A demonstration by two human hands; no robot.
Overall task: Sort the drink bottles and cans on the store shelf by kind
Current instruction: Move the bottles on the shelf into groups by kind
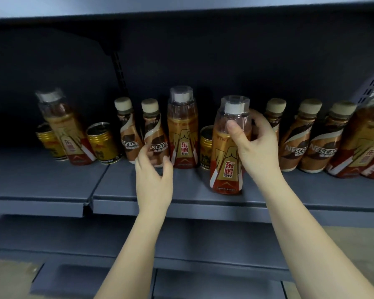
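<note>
Gripped energy-drink bottle (227,152) upright, cap up

Left hand (153,169) open, reaching, right hand (254,143) gripping

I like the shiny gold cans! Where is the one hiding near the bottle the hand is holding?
In the head view, that gold can stands mid-shelf, behind and just left of the bottle in the right hand, with another tall clear-capped bottle on its left.
</note>
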